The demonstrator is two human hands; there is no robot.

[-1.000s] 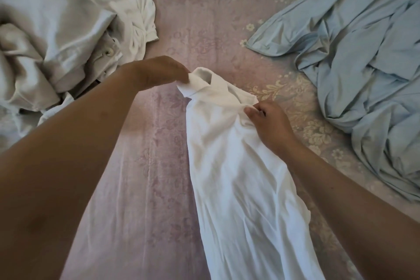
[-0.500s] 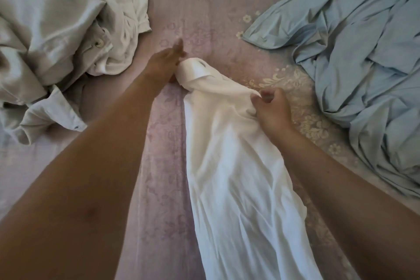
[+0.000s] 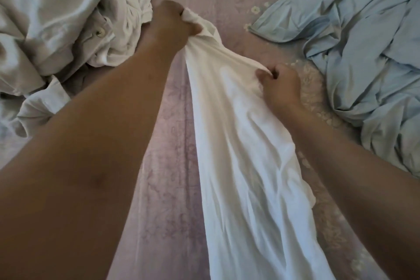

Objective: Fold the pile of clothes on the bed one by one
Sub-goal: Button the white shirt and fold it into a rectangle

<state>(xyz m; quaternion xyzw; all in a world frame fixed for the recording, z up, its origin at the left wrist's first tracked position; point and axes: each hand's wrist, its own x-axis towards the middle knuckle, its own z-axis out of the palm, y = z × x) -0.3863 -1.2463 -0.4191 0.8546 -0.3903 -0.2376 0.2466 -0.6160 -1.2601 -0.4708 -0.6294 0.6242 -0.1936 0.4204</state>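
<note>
I see the white garment running as a long strip from 12 o'clock near the centre of my view down to the bottom edge at 6 o'clock, lying over the mauve floral bedsheet. My left hand is at the garment's far end, at about 12 o'clock, fingers curled tight round a bunched corner of the cloth. My right hand sits at roughly 2 o'clock from the centre, on the garment's right edge, thumb and curled fingers pinching a fold of it. The cloth between the two hands is pulled taut, with creases running from one grip to the other.

At 10 o'clock lies the pile of pale clothes, crumpled, with a button showing; it lies just beside my left wrist. At 2 to 3 o'clock a light blue cloth lies rumpled on the sheet, near my right hand but apart from it.
</note>
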